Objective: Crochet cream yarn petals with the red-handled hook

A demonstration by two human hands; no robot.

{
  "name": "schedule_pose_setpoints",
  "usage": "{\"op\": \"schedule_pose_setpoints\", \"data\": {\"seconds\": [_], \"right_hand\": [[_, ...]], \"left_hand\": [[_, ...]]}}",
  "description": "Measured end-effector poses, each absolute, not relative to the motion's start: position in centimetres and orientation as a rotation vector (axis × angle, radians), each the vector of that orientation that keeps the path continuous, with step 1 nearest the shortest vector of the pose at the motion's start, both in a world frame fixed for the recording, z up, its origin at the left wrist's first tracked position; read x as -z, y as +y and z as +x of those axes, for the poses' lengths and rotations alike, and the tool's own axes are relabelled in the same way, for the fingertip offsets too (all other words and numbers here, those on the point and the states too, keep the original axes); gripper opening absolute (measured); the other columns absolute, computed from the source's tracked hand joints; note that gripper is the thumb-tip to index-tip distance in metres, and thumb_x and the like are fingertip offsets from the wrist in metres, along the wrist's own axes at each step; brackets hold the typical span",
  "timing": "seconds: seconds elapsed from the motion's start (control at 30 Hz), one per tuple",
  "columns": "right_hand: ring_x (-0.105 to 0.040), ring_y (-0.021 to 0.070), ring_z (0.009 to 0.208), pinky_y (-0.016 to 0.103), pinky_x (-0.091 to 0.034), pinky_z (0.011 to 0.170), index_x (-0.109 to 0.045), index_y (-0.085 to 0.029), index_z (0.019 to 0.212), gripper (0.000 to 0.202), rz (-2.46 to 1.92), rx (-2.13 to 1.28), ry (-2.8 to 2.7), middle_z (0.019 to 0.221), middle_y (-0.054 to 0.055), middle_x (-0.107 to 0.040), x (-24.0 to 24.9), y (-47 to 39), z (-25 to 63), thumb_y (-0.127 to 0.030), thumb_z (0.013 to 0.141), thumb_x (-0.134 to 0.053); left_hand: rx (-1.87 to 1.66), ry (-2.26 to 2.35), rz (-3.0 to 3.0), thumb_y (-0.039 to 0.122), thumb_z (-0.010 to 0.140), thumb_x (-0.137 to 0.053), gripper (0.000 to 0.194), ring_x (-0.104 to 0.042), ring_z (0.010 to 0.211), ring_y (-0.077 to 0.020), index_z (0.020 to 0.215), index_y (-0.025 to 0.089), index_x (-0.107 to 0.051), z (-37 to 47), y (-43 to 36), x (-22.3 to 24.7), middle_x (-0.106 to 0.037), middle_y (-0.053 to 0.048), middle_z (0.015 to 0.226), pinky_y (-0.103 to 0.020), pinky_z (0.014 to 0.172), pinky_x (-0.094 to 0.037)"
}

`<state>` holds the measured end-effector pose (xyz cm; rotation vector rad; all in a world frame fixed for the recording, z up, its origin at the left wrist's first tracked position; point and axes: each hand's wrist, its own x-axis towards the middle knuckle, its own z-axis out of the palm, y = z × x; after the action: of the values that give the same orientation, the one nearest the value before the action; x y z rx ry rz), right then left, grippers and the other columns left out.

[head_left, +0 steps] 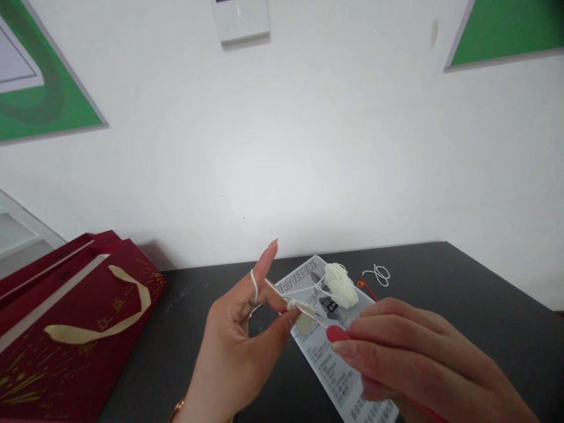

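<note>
My left hand (247, 335) is raised over the table, its index finger pointing up with white yarn (254, 286) looped round it. Its thumb and another finger pinch a small knotted piece of crochet work (291, 305). My right hand (409, 346) grips a crochet hook (337, 333) by its red handle. The hook's thin metal shaft runs left into the yarn at the left fingertips. A strand leads from there to a ball of white yarn (340, 285), which rests on a printed instruction sheet (328, 367) behind and below the hands.
Dark red gift bags (127, 294) with a cream ribbon handle stand at the left. A short coil of white cord (379, 274) and a thin red tool with an orange end (366, 288) lie on the black table (423, 270). A white wall (282, 147) rises behind.
</note>
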<state>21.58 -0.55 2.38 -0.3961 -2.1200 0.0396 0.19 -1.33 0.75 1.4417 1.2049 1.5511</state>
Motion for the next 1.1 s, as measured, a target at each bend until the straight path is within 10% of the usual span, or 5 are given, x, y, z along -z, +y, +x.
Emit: {"op": "schedule_pose_setpoints", "data": {"seconds": [0.33, 0.67, 1.1], "right_hand": [[-0.068, 0.0147, 0.066, 0.022, -0.056, 0.055, -0.07, -0.019, 0.095, 0.012, -0.427, -0.49, -1.893, 0.076, 0.003, -0.072, -2.5, -0.1, 22.7, -0.023, 0.094, -0.058], [-0.06, 0.0139, 0.061, 0.026, -0.048, 0.055, -0.076, -0.021, 0.089, 0.016, -0.373, -1.179, -1.615, 0.067, 0.002, -0.067, -1.4, 1.8, 23.4, -0.031, 0.091, -0.064], [-0.06, 0.0144, 0.058, 0.025, -0.047, 0.053, -0.078, -0.02, 0.085, 0.018, -0.308, -1.224, -1.612, 0.064, 0.004, -0.069, -1.3, 2.3, 23.6, -0.033, 0.089, -0.067]], "left_hand": [[-1.252, 0.858, 1.307, 0.004, 0.062, -0.081, 0.06, -0.061, 0.067, -0.0184, 0.115, 0.031, -0.075, 0.2, -0.7, -1.7, -0.07, -0.001, 0.067, -0.027, 0.057, -0.047], [-0.919, 0.684, 1.167, 0.001, 0.055, -0.085, 0.07, -0.059, 0.066, -0.0099, 0.116, 0.034, -0.073, -0.2, 0.0, -1.4, -0.066, 0.007, 0.061, -0.023, 0.075, -0.043], [-0.855, 0.585, 1.164, 0.016, 0.055, -0.091, 0.066, -0.05, 0.063, -0.0132, 0.117, 0.029, -0.074, -0.4, -0.1, -0.2, -0.059, 0.004, 0.058, -0.026, 0.07, -0.04]]}}
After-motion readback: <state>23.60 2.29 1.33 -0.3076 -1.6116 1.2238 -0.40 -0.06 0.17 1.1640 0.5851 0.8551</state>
